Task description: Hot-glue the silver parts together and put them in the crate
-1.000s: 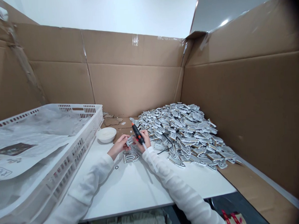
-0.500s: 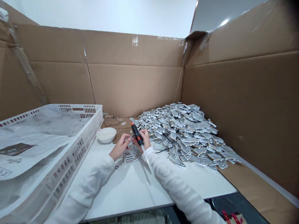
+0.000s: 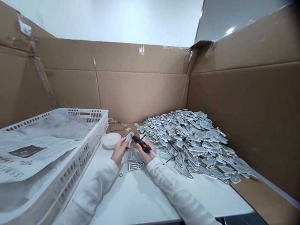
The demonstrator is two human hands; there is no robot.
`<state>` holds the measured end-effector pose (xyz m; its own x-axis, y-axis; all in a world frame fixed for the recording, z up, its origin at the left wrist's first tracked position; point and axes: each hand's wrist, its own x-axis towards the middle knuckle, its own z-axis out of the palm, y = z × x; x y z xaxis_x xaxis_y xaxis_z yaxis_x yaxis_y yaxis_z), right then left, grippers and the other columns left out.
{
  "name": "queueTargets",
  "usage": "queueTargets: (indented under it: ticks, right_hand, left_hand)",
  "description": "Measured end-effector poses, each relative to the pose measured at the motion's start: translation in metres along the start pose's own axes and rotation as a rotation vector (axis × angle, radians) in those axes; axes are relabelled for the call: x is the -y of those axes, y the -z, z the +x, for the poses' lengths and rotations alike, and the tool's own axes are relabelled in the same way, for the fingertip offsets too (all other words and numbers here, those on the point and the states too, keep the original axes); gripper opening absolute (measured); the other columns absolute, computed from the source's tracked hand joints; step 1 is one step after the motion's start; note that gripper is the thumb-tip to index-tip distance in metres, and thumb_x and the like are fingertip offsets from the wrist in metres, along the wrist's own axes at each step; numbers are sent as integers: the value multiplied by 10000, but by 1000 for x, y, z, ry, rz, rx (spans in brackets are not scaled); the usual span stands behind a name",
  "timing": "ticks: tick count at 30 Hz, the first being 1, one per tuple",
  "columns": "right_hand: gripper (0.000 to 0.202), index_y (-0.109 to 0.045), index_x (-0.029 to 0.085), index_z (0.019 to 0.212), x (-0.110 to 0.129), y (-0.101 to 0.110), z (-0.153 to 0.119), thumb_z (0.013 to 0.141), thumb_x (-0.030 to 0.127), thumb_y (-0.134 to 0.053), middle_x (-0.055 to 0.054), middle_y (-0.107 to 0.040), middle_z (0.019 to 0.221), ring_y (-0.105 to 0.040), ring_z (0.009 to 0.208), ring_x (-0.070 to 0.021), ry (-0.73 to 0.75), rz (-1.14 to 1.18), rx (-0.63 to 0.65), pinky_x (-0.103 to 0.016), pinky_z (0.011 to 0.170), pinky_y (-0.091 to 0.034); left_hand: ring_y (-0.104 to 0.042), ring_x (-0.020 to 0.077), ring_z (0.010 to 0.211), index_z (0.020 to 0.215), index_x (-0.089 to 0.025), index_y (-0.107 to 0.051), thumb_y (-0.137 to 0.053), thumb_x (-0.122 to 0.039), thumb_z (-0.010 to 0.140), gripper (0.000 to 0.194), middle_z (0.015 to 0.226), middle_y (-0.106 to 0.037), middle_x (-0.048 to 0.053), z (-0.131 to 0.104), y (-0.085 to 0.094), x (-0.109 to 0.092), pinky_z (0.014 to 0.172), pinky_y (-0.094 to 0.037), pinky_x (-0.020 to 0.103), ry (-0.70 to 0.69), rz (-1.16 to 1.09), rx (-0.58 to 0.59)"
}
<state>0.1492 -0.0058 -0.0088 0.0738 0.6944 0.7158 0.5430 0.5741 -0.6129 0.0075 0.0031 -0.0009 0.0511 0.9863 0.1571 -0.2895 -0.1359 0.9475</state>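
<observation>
My right hand [image 3: 147,151] is wrapped round a black and orange hot glue gun [image 3: 141,143], a pale glue stick jutting from its back end. Between the fingers of my left hand [image 3: 120,151] is a small grey-and-white arched piece [image 3: 129,139], held upright and tilted. The gun's orange nozzle meets or nearly meets this piece; I cannot tell if they touch. Below the hands, another arched piece [image 3: 136,165] with a striped pattern lies flat on the white table [image 3: 129,201]. Some clear plastic [image 3: 135,156] rests just behind it, and a small dark ring [image 3: 120,175] lies to its left.
A big heap of similar arched pieces [image 3: 191,137] covers the right side, with a black cord [image 3: 176,151] across it. At the left stands a white plastic crate [image 3: 93,135] holding clear bags and a printed sheet [image 3: 31,152]. A white bowl [image 3: 111,140] sits beside it. Cardboard walls [image 3: 143,89] surround the table.
The glue gun has swung from steeply upright to a lower slant, its nozzle now at the piece in my left hand. That piece has been raised into clearer view. The whole view has shifted slightly.
</observation>
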Motion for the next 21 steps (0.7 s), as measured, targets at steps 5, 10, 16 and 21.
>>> queueTargets:
  ticks: [5,10,16,21]
  right_hand:
    - [266,-466,199,526,-1,-4,-3,729,368,-501,-24,-522,537,-487,540,-154,89,-66,30,-280,547,-385]
    - [253,-511,184,574,0,-3,-3,737,376,-493,-36,-554,576,-521,574,-165,64,-70,31,-282,564,-396]
    - [261,-495,186,548,2,-1,-3,740,362,-486,-29,-530,536,-497,520,-156,51,-88,34,-275,519,-368]
    - [280,-500,193,533,2,0,-2,750,368,-481,-19,-515,505,-474,488,-150,40,-97,28,-278,502,-360]
  left_hand:
    - [-544,93,656,1004,-148,-533,-663,-303,663,397,914,-599,51,1,2,1,572,-420,195,-1,-42,-48]
    - [-563,94,674,1037,-164,-506,-635,-241,700,369,881,-612,40,-2,-1,-2,603,-437,200,27,-103,-41]
    - [-586,115,675,1071,-158,-464,-634,-221,704,410,790,-627,31,-4,-3,-5,630,-453,218,38,-128,-30]
    - [-590,118,688,1070,-150,-466,-638,-228,702,414,818,-626,46,-5,-4,-6,628,-456,216,18,-130,-4]
